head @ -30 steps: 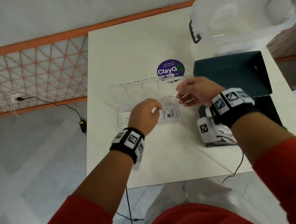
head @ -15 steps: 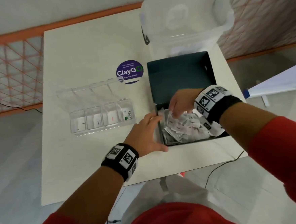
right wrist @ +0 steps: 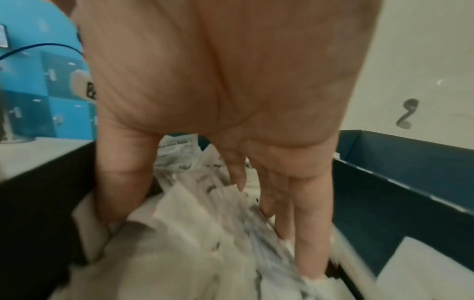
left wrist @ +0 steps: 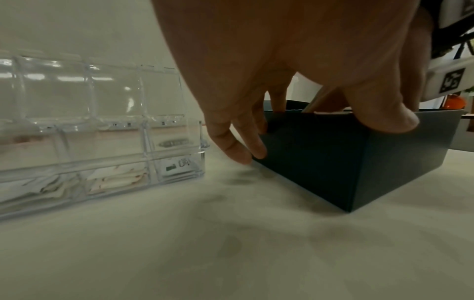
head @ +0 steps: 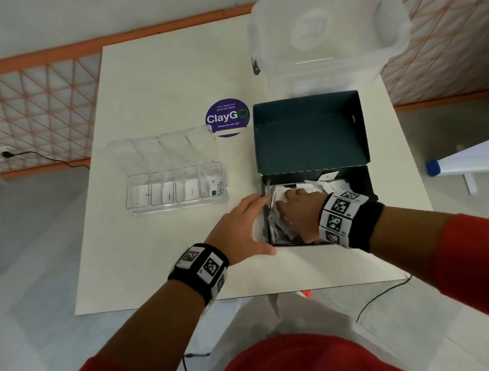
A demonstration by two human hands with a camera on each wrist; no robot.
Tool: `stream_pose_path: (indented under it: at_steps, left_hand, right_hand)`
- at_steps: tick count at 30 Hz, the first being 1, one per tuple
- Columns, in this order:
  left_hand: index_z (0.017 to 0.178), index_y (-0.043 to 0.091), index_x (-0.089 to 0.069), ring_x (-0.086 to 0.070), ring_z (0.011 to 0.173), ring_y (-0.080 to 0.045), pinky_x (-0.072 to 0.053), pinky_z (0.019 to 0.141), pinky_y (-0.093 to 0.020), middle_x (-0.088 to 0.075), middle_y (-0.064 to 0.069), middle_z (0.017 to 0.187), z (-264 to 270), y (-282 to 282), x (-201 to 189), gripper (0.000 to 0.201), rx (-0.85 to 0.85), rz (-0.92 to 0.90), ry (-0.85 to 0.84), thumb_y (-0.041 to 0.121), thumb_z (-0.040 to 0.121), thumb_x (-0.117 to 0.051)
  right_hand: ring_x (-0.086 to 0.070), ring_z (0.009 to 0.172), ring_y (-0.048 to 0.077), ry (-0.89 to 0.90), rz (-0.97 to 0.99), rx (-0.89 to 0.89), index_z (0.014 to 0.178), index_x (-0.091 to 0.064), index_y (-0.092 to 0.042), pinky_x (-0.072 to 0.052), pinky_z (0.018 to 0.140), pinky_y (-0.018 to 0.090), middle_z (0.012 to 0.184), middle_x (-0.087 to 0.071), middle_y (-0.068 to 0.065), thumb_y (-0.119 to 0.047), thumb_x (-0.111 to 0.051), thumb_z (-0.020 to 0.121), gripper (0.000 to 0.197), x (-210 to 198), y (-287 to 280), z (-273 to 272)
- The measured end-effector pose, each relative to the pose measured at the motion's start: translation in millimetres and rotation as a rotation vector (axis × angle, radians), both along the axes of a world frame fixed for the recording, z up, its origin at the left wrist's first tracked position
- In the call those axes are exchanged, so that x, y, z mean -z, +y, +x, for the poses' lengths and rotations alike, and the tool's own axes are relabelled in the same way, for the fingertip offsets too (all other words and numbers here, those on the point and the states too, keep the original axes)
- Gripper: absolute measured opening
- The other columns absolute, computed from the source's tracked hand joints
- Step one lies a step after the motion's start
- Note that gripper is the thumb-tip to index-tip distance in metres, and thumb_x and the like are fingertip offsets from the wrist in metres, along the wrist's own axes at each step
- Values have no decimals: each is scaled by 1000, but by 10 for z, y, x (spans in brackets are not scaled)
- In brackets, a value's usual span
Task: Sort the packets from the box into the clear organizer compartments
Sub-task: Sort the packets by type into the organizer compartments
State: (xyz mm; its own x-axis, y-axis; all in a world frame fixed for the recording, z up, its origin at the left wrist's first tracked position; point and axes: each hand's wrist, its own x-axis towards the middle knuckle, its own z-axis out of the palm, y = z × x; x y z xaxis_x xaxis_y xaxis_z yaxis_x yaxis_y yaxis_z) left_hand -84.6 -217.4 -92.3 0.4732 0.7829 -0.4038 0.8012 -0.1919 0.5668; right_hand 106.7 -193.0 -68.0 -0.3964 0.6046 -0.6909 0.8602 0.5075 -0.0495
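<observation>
A dark box (head: 309, 134) with its lid folded back stands on the right of the white table (head: 162, 263). It holds a heap of white packets (head: 328, 179). My right hand (head: 300, 207) is down in the box, its fingers spread and dug into the packets (right wrist: 192, 223); no single packet is pinched. My left hand (head: 240, 226) rests against the box's left wall (left wrist: 320, 162), fingers straight, thumb on the near rim. The clear organizer (head: 178, 208) sits to the left, lid up, a packet in each front compartment, including a Stevia packet (head: 217, 188).
A large clear storage bin (head: 327, 26) stands behind the box. A purple ClayGo sticker (head: 227, 117) lies between the organizer and the box. The organizer (left wrist: 102, 121) is a hand's width from the box. An orange lattice railing (head: 30, 113) runs at the left.
Both hands left the organizer and went to the box. The right hand went into the packets and has since dug farther in; the left came to rest on the box's side.
</observation>
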Motion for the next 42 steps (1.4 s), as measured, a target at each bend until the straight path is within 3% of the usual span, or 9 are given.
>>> stream_pose_path:
  at_steps: [8,14,17,21,25,30,34,37,42]
  left_hand:
    - [151,32,-18,-42,131,-17,-42,105,-37,-14,15,156,8,-30,-7,109,-15,-18,-25,52,65,-82]
    - [151,32,-16,-42,131,-16,-42,103,-33,-13,16,155,3,-40,2,109,-18,-20,-32,52,66,-81]
    - [151,32,-16,-41,132,-16,-41,103,-33,-13,17,155,-2,-36,-2,109,-18,-29,-38,52,66,-81]
    - [151,33,-17,-45,126,-18,-42,102,-36,-20,11,153,-9,-23,-41,109,11,-3,-23,57,65,-80]
    - [147,35,-20,-42,120,-16,-41,104,-38,-30,5,140,-36,-33,-118,108,-60,129,-42,66,61,-77]
    - [147,30,-22,-42,123,-19,-42,104,-46,-32,3,140,13,58,-326,111,-167,218,-154,63,58,-80]
    - [151,25,-13,-17,144,-17,-23,116,-45,-7,8,156,160,170,-517,128,-213,312,-209,64,50,-83]
    - [152,22,-12,-7,147,-18,-17,114,-43,5,4,160,234,238,-635,135,-223,365,-214,64,47,-84]
    - [148,19,-24,-19,142,-17,-20,113,-40,-15,0,157,5,335,-725,113,-250,401,-151,50,58,-85]
  right_hand:
    - [-54,110,36,70,68,-123,134,-47,-4,-52,89,42,123,-53,17,-37,-58,92,54,100,-42,4]
    - [-65,90,26,114,87,-38,122,-56,-13,-43,61,28,106,-67,7,-39,-65,90,43,48,61,-43]
    - [-66,96,28,120,25,83,117,-62,-15,-45,69,29,108,-67,9,-23,-64,89,29,-25,220,-22]
    - [-59,78,23,237,-113,310,87,-68,-13,-42,64,24,80,-64,3,-10,-64,84,6,-126,473,140]
    - [-57,64,15,400,-146,541,64,-62,-24,-39,57,25,63,-61,-8,-16,-72,82,22,-262,639,494]
    - [-75,79,27,713,-353,900,98,-74,-10,-59,75,39,88,-78,9,-9,-76,84,15,-361,674,676]
    - [-73,73,28,890,-525,930,98,-71,1,-60,69,38,88,-75,18,-2,-73,83,15,-465,700,363]
    - [-70,79,32,1055,-644,969,104,-68,6,-58,76,42,92,-72,20,4,-69,84,21,-573,732,-13]
    - [-68,66,23,1245,-762,1025,103,-64,2,-55,55,29,81,-66,16,11,-58,86,21,-640,699,-507]
